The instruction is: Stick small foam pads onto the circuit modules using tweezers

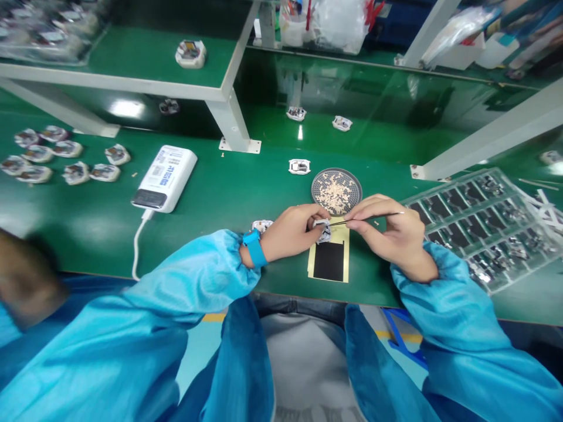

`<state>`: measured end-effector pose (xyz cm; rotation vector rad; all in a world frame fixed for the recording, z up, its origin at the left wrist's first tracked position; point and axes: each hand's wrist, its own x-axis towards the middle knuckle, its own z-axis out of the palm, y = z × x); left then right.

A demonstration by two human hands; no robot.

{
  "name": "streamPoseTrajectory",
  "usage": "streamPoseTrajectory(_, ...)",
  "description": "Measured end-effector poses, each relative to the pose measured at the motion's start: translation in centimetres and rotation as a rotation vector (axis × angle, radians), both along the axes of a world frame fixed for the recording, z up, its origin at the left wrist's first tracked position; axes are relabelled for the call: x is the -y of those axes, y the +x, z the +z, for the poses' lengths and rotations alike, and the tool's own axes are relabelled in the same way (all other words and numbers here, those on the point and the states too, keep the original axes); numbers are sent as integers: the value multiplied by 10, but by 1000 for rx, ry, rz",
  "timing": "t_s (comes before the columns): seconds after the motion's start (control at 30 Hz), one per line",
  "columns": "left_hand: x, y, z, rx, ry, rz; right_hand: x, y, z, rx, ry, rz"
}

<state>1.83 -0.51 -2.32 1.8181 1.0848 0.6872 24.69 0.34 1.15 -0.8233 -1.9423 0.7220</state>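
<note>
Both hands work close together: the left hand (292, 234) pinches a small white part (324, 230) between thumb and fingers, and the right hand (385, 231) grips slim dark tweezers (372, 218). Beneath them spreads a smooth green tabletop (211, 199), glossy toward the back, with a pale-framed shelf (145, 76) standing on it at the left. A clear plastic tray (475, 237), divided into compartments of black and silvery pieces, lies right of the right hand. On the left, a white power bank (178, 170) with rounded corners and a dark end panel carries blue and black printing, too small to read; a white cable (136, 246) runs from it. Just beyond the hands sits a round grey perforated dish (315, 190), heaped with tiny pale bits (336, 190). A pale yellow sheet (346, 258) bearing a black rectangle (328, 262) lies flat below them. Around the left wrist is a blue band (256, 249). The part itself is at the left fingertips, between the hands, its right side facing the tweezer tips; whether they touch is too fine to tell.
</note>
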Motion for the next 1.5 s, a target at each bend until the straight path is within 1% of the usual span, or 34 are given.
streamPoseTrajectory(0.2,-1,0,2,20,-40,2,2,1,1,-29,22,22)
streamPoseTrajectory(0.5,-1,-1,3,2,-28,7,0,1,0,-23,23,36)
streamPoseTrajectory(0.67,-1,0,3,3,-19,5,1,1,-1,19,4,10)
streamPoseTrajectory(0.77,-1,0,3,6,-15,8,2,1,0,68,34,15)
streamPoseTrajectory(0.93,0,0,3,12,-22,7,3,0,3,105,94,59)
streamPoseTrajectory(1.0,-1,0,3,14,-21,8,4,0,4,71,75,58)
streamPoseTrajectory(1.13,-1,-1,4,24,-33,3,3,3,4,-5,5,10)
streamPoseTrajectory(1.23,-1,-1,4,24,-32,2,1,4,2,8,-21,20)
streamPoseTrajectory(1.4,0,-2,2,35,-39,8,2,3,-2,13,-21,49)
streamPoseTrajectory(1.5,0,-1,3,31,-42,5,2,5,-1,27,-75,53)
